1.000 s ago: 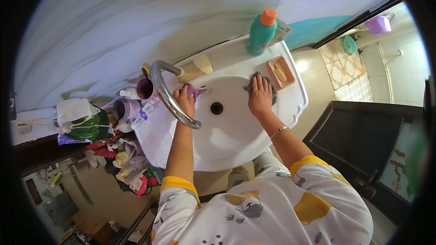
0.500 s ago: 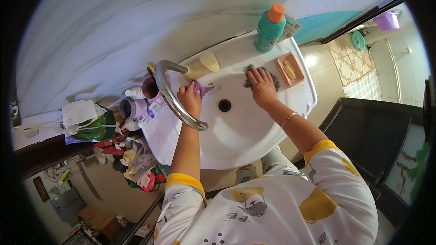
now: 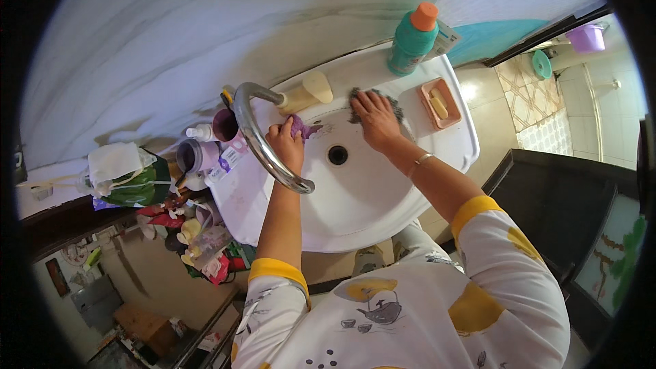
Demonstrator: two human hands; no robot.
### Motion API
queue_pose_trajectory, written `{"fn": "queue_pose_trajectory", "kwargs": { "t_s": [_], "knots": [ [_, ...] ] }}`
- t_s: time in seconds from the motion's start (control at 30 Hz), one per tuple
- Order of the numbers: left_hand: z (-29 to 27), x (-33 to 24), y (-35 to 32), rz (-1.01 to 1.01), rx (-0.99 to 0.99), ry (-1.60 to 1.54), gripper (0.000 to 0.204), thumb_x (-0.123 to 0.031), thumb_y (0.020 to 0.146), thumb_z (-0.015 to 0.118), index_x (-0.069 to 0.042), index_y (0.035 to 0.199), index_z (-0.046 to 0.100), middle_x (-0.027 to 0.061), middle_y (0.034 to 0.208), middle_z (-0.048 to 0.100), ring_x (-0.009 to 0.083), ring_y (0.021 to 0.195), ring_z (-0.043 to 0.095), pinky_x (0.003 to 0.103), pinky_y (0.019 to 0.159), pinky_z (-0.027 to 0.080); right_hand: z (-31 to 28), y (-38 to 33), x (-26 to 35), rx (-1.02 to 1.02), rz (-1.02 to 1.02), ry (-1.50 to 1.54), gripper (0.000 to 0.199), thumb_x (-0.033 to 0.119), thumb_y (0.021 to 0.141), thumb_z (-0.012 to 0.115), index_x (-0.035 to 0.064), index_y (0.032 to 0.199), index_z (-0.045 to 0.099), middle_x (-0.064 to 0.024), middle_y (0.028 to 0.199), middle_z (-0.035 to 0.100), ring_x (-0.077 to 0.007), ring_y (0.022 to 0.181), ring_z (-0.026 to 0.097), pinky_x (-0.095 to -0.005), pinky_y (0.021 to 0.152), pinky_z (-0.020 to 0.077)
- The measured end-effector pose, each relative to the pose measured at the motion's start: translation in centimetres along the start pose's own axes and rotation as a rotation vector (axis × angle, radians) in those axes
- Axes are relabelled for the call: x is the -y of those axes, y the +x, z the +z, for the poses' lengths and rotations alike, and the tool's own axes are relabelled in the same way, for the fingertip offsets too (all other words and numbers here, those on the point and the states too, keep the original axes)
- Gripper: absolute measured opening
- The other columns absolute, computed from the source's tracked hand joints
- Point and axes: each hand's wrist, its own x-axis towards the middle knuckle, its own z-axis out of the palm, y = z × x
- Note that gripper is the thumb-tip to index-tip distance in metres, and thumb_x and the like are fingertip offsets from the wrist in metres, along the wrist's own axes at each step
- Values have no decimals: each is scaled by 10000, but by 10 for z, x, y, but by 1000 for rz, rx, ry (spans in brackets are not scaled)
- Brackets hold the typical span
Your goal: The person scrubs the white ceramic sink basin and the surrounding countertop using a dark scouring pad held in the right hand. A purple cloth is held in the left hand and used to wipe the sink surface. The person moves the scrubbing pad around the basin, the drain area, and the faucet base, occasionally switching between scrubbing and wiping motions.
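A white wash basin with a dark drain hole lies below me. My left hand is closed around a small purple cloth at the basin's back left, just behind the curved chrome tap. My right hand presses flat on a dark grey scrubbing pad on the basin's back rim. A bangle circles my right wrist.
A teal bottle with an orange cap and a pink soap dish stand at the back right of the basin. Cups and small bottles crowd the left edge, beside a green and white bag. A dark door stands at right.
My right hand and the pad have slid from the basin's right back rim toward the middle back. My left hand stays by the tap with the purple cloth.
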Motion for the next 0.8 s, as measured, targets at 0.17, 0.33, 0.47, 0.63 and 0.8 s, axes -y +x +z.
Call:
{"fn": "queue_pose_trajectory", "kwargs": {
  "t_s": [0.17, 0.33, 0.47, 0.63, 0.8],
  "knots": [
    [1, 5, -1, -26, 23, 23, 437, -126, 723, 772, -124, 1150, 680, 132, 1015, 601, 338, 956, 558, 443, 877, 454, -10, -9, -22, 3, -78, 25, 567, 51, 822, 542, 98, 1381, 459, -111, 1473, 395, -304, 1362, 343, -441, 1149, 237],
    [1, 3, 0, -31, 7, 17, 423, -132, 720, 777, -123, 1133, 688, 133, 1013, 603, 337, 950, 561, 445, 874, 458, -12, -11, -20, 8, -37, -2, 542, 55, 839, 514, 97, 1378, 468, -117, 1478, 391, -309, 1379, 323, -447, 1151, 234],
    [1, 0, 1, 7, -19, 21, 418, -123, 713, 775, -117, 1122, 692, 139, 998, 605, 336, 926, 572, 442, 868, 462, -12, 16, -5, 30, -86, 20, 532, 60, 842, 511, 98, 1371, 478, -114, 1485, 383, -310, 1383, 318, -453, 1143, 244],
    [-4, 3, -2, -47, 19, -4, 430, -115, 723, 761, -117, 1146, 679, 135, 1028, 594, 342, 965, 555, 441, 880, 454, -23, -26, -40, 37, -73, -6, 529, 65, 839, 518, 98, 1366, 480, -122, 1461, 406, -321, 1361, 341, -452, 1139, 251],
    [1, 1, 1, -72, 77, -21, 450, -117, 747, 746, -127, 1188, 659, 121, 1094, 563, 339, 1038, 511, 434, 935, 427, -8, 12, -5, 8, -88, 11, 510, 55, 838, 509, 108, 1345, 496, -122, 1455, 407, -330, 1349, 351, -450, 1135, 261]
  ]
}}
